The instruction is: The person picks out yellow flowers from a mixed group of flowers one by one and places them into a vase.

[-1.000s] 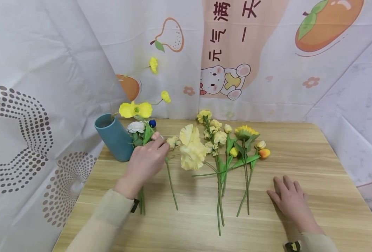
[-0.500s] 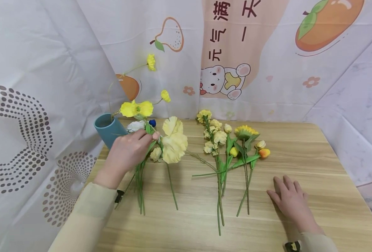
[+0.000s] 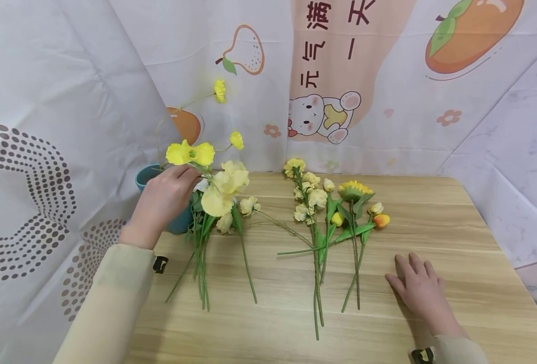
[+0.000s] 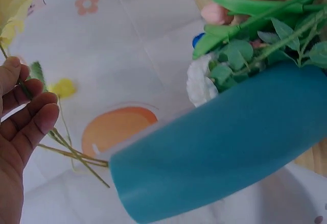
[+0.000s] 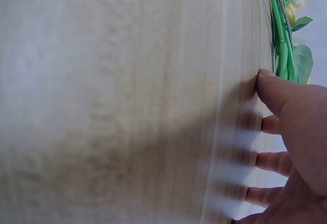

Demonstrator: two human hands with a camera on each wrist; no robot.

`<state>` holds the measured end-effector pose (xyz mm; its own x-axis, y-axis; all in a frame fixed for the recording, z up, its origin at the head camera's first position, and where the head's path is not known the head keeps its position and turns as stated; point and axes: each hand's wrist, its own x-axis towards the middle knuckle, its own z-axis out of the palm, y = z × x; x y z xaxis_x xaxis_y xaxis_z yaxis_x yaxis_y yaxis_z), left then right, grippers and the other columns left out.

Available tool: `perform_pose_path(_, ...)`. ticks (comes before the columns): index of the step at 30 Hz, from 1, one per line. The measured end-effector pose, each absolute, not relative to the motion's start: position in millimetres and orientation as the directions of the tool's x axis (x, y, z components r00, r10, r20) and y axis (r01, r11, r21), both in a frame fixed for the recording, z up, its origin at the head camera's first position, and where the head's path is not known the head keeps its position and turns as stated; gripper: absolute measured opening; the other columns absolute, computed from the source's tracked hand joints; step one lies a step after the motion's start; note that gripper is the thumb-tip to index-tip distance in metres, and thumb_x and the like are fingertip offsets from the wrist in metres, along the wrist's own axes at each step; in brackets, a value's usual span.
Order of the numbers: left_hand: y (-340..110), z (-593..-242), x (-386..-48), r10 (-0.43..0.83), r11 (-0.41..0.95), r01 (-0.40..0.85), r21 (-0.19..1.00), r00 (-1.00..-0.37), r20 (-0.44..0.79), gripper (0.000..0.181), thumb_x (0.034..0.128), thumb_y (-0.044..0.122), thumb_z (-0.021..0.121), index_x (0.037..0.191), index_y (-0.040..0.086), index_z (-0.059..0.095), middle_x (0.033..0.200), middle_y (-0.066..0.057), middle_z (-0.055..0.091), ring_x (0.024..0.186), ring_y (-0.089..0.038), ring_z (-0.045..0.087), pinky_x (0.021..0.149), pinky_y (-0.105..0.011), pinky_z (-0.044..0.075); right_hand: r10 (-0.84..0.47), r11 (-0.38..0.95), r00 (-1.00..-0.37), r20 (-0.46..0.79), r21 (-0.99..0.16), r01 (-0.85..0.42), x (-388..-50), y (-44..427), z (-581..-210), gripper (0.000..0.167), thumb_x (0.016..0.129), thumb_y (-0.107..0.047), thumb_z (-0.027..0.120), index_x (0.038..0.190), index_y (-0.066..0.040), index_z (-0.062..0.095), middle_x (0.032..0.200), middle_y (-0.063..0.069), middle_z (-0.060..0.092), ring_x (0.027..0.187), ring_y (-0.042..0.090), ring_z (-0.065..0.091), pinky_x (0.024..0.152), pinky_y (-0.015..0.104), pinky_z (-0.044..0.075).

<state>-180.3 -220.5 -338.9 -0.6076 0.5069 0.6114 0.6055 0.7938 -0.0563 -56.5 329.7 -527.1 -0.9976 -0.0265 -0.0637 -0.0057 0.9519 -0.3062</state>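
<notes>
My left hand [image 3: 164, 199] pinches the thin stem of a pale yellow artificial flower [image 3: 225, 188] between thumb and fingers, beside the mouth of a teal vase [image 3: 181, 222]. In the left wrist view, the stem's lower end hangs just outside the mouth of the vase [image 4: 214, 147], crossing other stems that enter it. Bright yellow poppies [image 3: 190, 153] rise from the vase on thin, curving stems. My right hand [image 3: 420, 293] rests on the wooden table with its fingers spread, holding nothing. The left hand and flowers partly hide the vase in the head view.
Beside the vase lie several flowers, including a white bloom [image 4: 201, 83] and a pink tulip [image 4: 217, 14]. Farther right on the table [image 3: 268, 323] are a pale yellow flower spray [image 3: 315, 197], a sunflower [image 3: 354, 190] and an orange tulip [image 3: 381, 221]. A printed curtain [image 3: 268, 111] hangs behind.
My left hand has carried the pale yellow flower left and upward, from over the table to the vase's mouth. The right hand stays in place.
</notes>
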Motion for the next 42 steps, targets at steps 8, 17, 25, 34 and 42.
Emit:
perform_pose_path(8,-236,-340,-184,0.339,0.861,0.484,0.158,-0.776,0.532,0.019,0.0901,-0.015,0.062,0.106,-0.004,0.066,0.099,-0.021,0.067,0.092,-0.040,0.066,0.079,-0.053,0.056,-0.027,0.953,-0.998,-0.054,-0.302,-0.009,-56,329,-527,0.063,0.105,-0.045,0.054,0.144,0.003,0.043,0.149,0.042,0.030,0.129,0.071,0.026,0.088,0.089,0.025)
perform_pose_path(17,-251,-346,-195,0.251,0.884,0.427,0.190,-0.776,0.578,0.004,0.0958,-0.008,0.061,0.099,-0.006,0.061,0.089,-0.028,0.063,0.085,-0.049,0.063,0.077,-0.060,0.051,-0.023,0.950,-0.998,-0.059,-0.313,-0.003,-56,330,-529,0.063,0.105,-0.046,0.053,0.145,0.003,0.042,0.149,0.042,0.029,0.129,0.072,0.025,0.089,0.089,0.024)
perform_pose_path(25,-261,-347,-201,0.207,0.900,0.390,0.194,-0.776,0.596,0.016,0.0946,-0.010,0.059,0.081,-0.003,0.055,0.079,-0.024,0.062,0.085,-0.044,0.056,0.073,-0.054,0.047,-0.020,0.950,-0.999,-0.051,-0.311,-0.004,-56,330,-529,0.063,0.105,-0.045,0.054,0.145,0.003,0.043,0.150,0.042,0.028,0.130,0.071,0.025,0.090,0.089,0.023)
perform_pose_path(34,-269,-350,-199,0.126,0.918,0.313,0.243,-0.813,0.568,0.013,0.0977,-0.006,0.055,0.087,-0.004,0.060,0.084,-0.023,0.057,0.078,-0.041,0.052,0.069,-0.052,0.042,-0.018,0.948,-0.998,-0.061,-0.318,0.002,-55,329,-530,0.064,0.106,-0.046,0.052,0.146,0.003,0.043,0.151,0.041,0.027,0.131,0.072,0.022,0.091,0.089,0.021)
perform_pose_path(42,-275,-349,-196,0.066,0.945,0.227,0.236,-0.839,0.541,0.025,0.0966,0.001,0.057,0.072,-0.003,0.055,0.079,-0.029,0.057,0.087,-0.052,0.055,0.082,-0.067,0.042,-0.018,0.949,-0.999,-0.035,-0.315,-0.006,-55,329,-532,0.062,0.105,-0.045,0.054,0.145,0.001,0.043,0.150,0.041,0.028,0.130,0.072,0.024,0.090,0.089,0.022)
